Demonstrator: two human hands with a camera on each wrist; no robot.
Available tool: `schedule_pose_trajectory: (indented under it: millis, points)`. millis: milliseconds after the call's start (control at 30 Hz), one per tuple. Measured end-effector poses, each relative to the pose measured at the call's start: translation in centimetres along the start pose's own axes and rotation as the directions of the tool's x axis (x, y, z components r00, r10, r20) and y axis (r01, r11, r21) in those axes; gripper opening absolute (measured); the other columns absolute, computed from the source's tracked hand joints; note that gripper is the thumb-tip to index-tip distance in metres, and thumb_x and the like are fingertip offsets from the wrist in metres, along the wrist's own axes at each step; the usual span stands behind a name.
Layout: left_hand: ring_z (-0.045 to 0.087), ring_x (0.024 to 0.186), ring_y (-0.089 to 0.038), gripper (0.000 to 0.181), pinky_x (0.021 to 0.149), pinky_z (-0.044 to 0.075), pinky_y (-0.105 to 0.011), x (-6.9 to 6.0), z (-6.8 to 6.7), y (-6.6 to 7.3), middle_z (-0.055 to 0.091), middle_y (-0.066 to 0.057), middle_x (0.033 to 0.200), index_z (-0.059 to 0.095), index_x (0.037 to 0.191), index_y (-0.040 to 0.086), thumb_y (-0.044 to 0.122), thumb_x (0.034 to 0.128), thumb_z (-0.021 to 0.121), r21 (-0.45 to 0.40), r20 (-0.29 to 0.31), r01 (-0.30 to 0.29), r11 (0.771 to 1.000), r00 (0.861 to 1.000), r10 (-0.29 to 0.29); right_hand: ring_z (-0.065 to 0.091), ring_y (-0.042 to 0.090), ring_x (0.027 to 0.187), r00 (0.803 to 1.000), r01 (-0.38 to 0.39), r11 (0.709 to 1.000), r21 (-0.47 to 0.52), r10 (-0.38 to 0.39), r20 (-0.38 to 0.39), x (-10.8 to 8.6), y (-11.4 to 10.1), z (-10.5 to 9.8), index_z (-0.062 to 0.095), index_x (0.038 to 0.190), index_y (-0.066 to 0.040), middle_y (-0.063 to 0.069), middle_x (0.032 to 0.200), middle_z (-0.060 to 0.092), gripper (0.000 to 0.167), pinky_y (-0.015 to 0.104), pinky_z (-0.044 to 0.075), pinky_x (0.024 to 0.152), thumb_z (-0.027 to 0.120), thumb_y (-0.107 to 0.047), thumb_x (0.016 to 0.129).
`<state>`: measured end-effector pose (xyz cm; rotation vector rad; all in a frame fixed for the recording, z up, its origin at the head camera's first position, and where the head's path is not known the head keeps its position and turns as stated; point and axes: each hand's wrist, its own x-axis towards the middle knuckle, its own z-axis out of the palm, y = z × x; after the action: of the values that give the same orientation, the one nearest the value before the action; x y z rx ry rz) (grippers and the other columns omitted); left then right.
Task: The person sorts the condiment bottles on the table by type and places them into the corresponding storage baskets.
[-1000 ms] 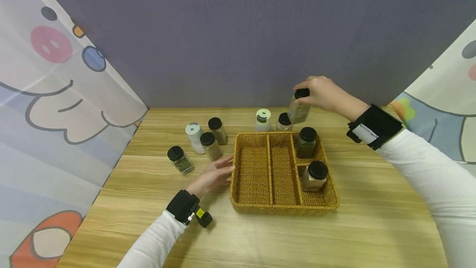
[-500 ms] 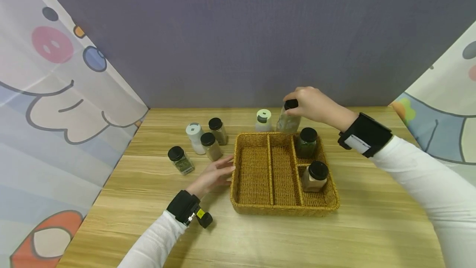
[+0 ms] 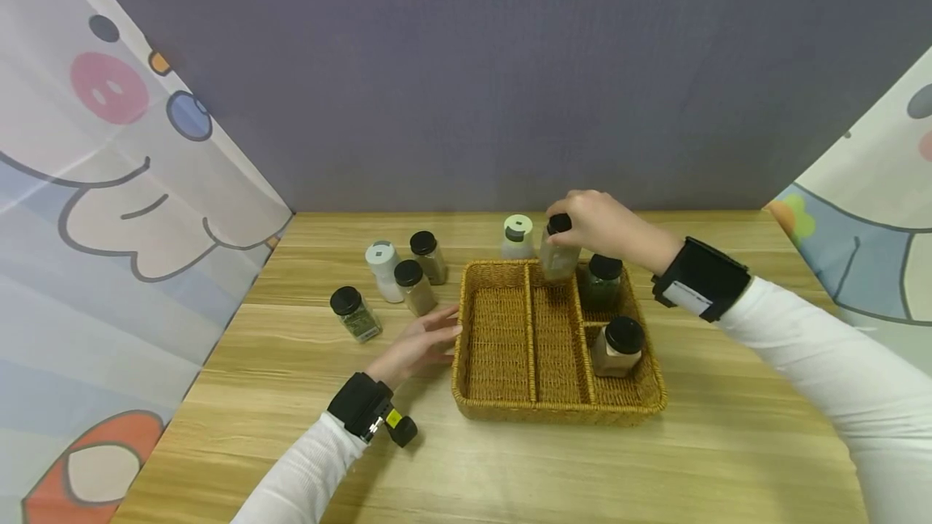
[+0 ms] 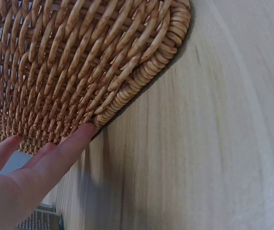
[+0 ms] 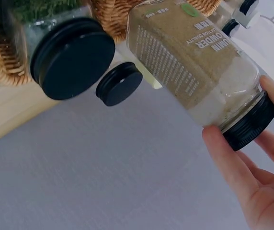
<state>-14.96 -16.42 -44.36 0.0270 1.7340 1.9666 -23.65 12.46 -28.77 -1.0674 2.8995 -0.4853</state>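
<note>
My right hand (image 3: 600,225) pinches a clear jar of cumin powder (image 5: 189,57) by its black lid. In the head view the jar hangs over the back end of the wicker basket's (image 3: 531,407) middle compartment. With fingers extended, my left hand (image 3: 417,348) touches the basket's left side, and in the left wrist view its fingertips (image 4: 82,132) meet the woven wall. Two black-lidded jars stand in the basket's small right compartments: a dark green herb jar (image 3: 603,291) at the back and a pale brown powder jar (image 3: 615,358) in front.
Left of the basket stand a white-capped bottle (image 3: 386,272) and several black-lidded jars, among them a green herb jar (image 3: 355,315). Behind it is another white-capped bottle (image 3: 517,245). A grey wall (image 3: 466,87) closes off the table's back.
My right hand has moved left and down with the cumin jar, from behind the basket's right side to over the middle compartment. The left hand stays at the basket's side.
</note>
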Motion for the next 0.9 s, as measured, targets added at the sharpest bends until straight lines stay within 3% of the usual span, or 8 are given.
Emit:
schedule_pose_trajectory:
  millis: [167, 500, 900]
  points:
    - [0.033, 0.121, -0.042, 0.070, 0.095, 0.035, -0.052, 0.0, 0.0, 0.0, 0.025, -0.028, 0.137, 0.017, 0.140, 0.001, 0.016, 0.0847, 0.057, -0.005, 0.004, -0.003, 1.000, 1.000, 0.003, 0.046, 0.019, 0.068, 1.000, -0.002, 1.000, 0.012, 0.002, 0.013, 0.0, -0.3, 0.6, 0.060, 0.108, 0.001, 0.014, 0.094, 0.058, 0.037, 0.029, 0.034, 0.054, 0.067, -0.021, 0.078]
    - [0.035, 0.120, -0.041, 0.067, 0.095, 0.036, -0.052, 0.0, 0.0, 0.0, 0.026, -0.027, 0.137, 0.019, 0.140, 0.002, 0.015, 0.0853, 0.056, 0.004, -0.003, -0.001, 1.000, 1.000, 0.001, 0.046, 0.018, 0.069, 0.998, 0.070, 0.998, 0.001, -0.070, 0.002, 0.1, -0.3, 2.3, 0.064, 0.098, 0.000, 0.010, 0.087, 0.060, 0.029, 0.029, 0.036, 0.057, 0.069, -0.018, 0.076]
    - [0.034, 0.120, -0.043, 0.066, 0.094, 0.035, -0.053, 0.1, 0.0, -0.1, 0.026, -0.029, 0.136, 0.018, 0.139, 0.001, 0.014, 0.0861, 0.055, 0.013, -0.002, -0.011, 1.000, 1.000, 0.011, 0.054, 0.021, 0.071, 0.999, 0.029, 0.999, -0.015, -0.029, -0.032, 0.3, -0.5, 3.7, 0.061, 0.093, 0.005, 0.013, 0.086, 0.060, 0.033, 0.030, 0.049, 0.060, 0.073, -0.017, 0.072]
